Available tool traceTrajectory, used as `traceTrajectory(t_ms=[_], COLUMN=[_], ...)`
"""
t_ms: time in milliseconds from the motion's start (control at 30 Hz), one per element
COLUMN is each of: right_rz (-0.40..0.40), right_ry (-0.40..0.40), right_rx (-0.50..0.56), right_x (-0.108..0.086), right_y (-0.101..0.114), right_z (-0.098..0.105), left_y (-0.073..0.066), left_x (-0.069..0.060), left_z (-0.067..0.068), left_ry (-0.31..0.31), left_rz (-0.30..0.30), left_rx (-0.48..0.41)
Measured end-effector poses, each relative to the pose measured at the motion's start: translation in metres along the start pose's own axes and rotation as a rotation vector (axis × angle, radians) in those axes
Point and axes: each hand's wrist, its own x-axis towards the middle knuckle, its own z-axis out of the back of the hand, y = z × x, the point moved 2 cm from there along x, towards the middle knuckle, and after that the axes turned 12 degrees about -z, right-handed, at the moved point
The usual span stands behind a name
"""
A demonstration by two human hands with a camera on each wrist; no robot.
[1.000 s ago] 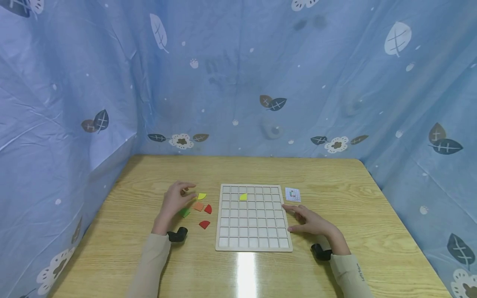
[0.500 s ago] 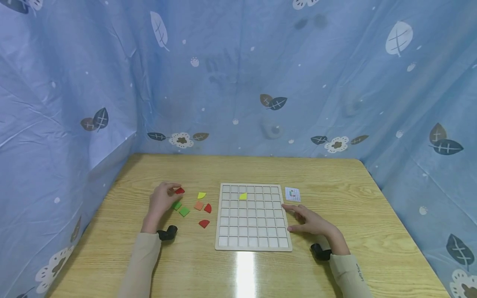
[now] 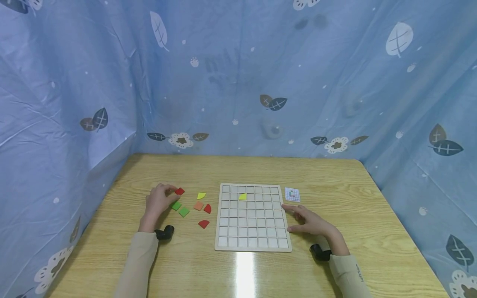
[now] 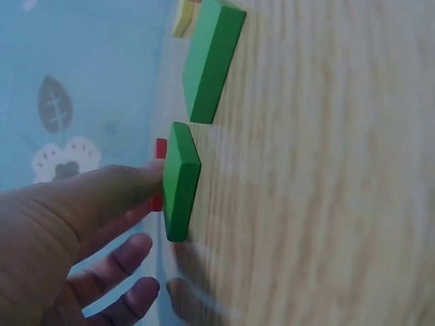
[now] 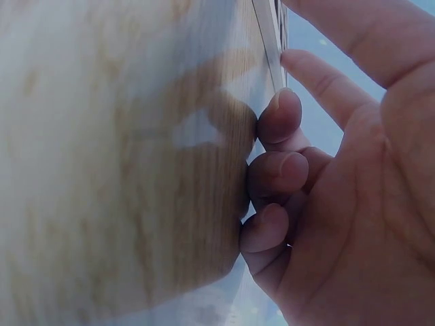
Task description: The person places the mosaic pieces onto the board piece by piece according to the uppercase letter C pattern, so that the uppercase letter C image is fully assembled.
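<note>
In the head view, my left hand [image 3: 158,202] is at a red square tile [image 3: 179,191] on the table, thumb and index finger against its left sides in a pinch. In the left wrist view, the red tile [image 4: 161,147] is partly hidden behind the thumb and a green tile [image 4: 181,180]. A second green tile [image 3: 184,212] lies close by. My right hand [image 3: 311,220] touches the right edge of a white gridded board [image 3: 253,251] with index finger and thumb. Its other fingers [image 5: 277,173] curl under on the tabletop. One yellow quarter-round tile [image 3: 243,196] sits in a board cell.
Between left hand and board lie another yellow quarter-round tile [image 3: 201,195], an orange square tile [image 3: 198,205] and two red quarter-round tiles, one nearer [image 3: 203,224] and one farther [image 3: 207,208]. A small patterned card [image 3: 292,194] rests beyond the right hand. A blue curtain [image 3: 238,103] stands behind the table.
My left hand has moved left, from beside the yellow tile to the red square tile, uncovering the green tiles. My right hand stays at the board's edge.
</note>
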Motion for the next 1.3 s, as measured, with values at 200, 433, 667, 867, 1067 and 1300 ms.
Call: traceTrajectory(t_ms=[200, 433, 667, 867, 1067, 1300], right_rz=[0.006, 0.009, 0.029, 0.018, 0.006, 0.039], right_ry=[0.026, -0.007, 0.008, 0.008, 0.014, -0.003], right_rx=[0.009, -0.014, 0.001, 0.002, -0.001, -0.024], right_x=[-0.007, 0.001, 0.004, -0.002, -0.004, 0.004], right_y=[0.022, -0.005, -0.017, 0.002, 0.009, -0.015], right_z=[0.008, -0.002, -0.002, 0.003, 0.005, -0.001], left_y=[0.000, -0.002, -0.012, -0.021, -0.029, -0.036], left_x=[0.001, -0.001, 0.000, -0.001, -0.002, -0.002], left_z=[0.000, -0.003, -0.004, -0.008, -0.011, -0.018], left_ry=[-0.005, -0.021, -0.022, -0.025, -0.020, -0.035], left_rz=[-0.001, -0.016, -0.045, -0.070, -0.087, -0.109], left_rx=[0.001, -0.011, -0.041, -0.059, -0.078, -0.090])
